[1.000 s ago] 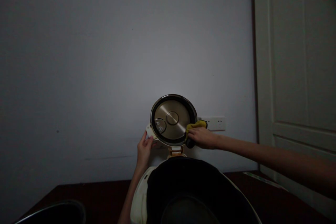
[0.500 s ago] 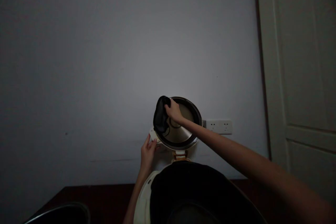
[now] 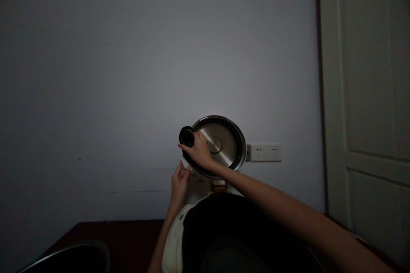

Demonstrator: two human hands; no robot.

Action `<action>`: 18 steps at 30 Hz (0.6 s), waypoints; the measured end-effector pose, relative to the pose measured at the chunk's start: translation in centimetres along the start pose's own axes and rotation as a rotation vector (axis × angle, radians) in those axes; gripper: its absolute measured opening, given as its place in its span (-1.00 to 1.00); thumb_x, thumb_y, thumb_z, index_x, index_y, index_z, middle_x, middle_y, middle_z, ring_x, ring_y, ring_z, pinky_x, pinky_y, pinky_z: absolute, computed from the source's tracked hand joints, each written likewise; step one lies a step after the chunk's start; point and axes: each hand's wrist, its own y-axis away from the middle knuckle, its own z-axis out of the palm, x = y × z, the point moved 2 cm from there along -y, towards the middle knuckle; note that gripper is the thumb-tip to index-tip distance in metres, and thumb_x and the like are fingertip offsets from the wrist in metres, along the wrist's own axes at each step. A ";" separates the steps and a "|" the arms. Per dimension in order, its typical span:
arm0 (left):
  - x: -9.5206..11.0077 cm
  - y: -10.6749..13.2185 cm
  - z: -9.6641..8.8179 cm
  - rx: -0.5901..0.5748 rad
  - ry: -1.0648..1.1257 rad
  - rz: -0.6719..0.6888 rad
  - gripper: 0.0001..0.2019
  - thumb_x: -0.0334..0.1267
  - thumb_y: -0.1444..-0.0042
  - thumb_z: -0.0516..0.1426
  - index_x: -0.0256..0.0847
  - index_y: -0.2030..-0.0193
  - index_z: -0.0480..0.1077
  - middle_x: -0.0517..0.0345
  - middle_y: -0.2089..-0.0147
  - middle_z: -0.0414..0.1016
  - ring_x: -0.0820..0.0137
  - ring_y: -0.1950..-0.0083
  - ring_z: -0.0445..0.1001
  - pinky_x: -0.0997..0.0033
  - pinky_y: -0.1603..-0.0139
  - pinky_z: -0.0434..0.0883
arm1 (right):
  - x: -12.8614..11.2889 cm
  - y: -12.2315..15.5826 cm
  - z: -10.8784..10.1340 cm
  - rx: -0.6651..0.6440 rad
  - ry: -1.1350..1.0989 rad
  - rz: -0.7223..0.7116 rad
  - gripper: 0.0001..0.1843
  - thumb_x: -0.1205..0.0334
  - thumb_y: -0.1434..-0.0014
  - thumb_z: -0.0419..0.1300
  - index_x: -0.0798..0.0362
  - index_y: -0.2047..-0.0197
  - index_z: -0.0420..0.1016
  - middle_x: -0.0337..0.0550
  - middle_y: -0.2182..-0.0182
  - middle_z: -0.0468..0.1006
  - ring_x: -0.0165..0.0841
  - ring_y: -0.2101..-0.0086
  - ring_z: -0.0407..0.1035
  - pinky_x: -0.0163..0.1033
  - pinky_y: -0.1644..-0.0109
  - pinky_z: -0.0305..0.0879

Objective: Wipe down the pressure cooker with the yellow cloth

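A cooker [image 3: 174, 239] with a white body and a dark interior stands in front of me, its round lid [image 3: 224, 136] raised on a hinge. The lid's inner face is brushed metal with a black rim. My left hand [image 3: 180, 181] grips the white tab [image 3: 185, 163] at the lid's left edge between thumb and fingers. In my right hand [image 3: 200, 150] is a bunched black piece [image 3: 186, 135], soft-looking like a cloth, pressed to the lid's left rim. What it is made of is too dark to tell.
A dark pot [image 3: 96, 245] shows its rim at the lower left on the dark red table [image 3: 134, 230]. A white socket strip [image 3: 265, 152] is on the wall right of the lid. A pale panelled door [image 3: 361, 94] stands at the right.
My right hand has moved left and slightly down along the lid's rim with the black piece, which is now more bunched. More of the metal face shows. My left hand stays at the tab.
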 end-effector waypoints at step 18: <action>0.0 0.1 -0.1 0.017 0.011 0.000 -0.18 -0.08 0.12 0.32 -0.39 -0.27 0.21 -0.02 0.25 0.61 0.33 0.28 0.57 0.40 0.21 0.50 | 5.4 6.3 -3.5 -0.541 -0.008 -0.188 -0.56 0.58 0.18 0.09 0.13 0.22 0.57 -0.13 0.32 0.57 -0.27 0.26 0.38 -0.28 0.19 0.20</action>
